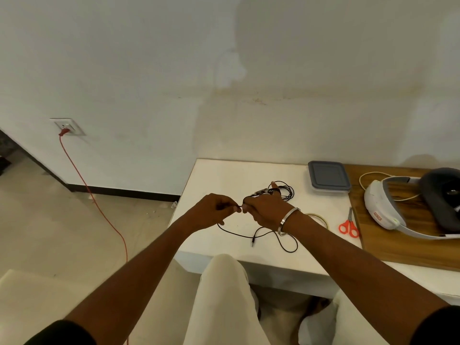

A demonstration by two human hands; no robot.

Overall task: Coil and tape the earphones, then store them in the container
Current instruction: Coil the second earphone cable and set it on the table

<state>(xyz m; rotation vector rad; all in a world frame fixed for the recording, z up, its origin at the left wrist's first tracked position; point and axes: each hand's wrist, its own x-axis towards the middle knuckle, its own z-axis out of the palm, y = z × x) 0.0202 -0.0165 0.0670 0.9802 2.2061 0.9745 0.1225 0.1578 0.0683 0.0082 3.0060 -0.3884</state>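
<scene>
Item: black earphones [283,192], part coiled, over a white desk [224,175]. Left hand [211,211]: grip narrow, thumb and forefinger pinching the cable at a point just left of the right hand, the two hands almost touching at the fingertips. Right hand [263,207]: grip closed on the cable, with several finished loops gathered at its far side, standing out beyond the fingers toward the wall; a small inline piece shows among them, though what it is cannot be told. A metal bangle [288,220] sits on the right wrist. Loose tail: from the left pinch the cable drops to the desk, runs rightward and toward the person under the right wrist, and ends in a plug [253,243] lying near the desk's front edge, with one slack loop just right of it. Governing relation: the uncoiled length lies below and nearer the person than both grips, its long axis roughly left to right, so the left hand, which already holds the feed end, appears the nearer one to draw up the next turn while the right keeps the bundle. Tape roll [319,219]: flat on the desk, partly hidden behind the right forearm, near that hand. Scissors [348,226]: red handles, just right of the tape. Container [328,176]: grey lid on, at the far right of the white desk, well apart from the bundle. Judged stage: coiling, taping not yet begun.
</scene>
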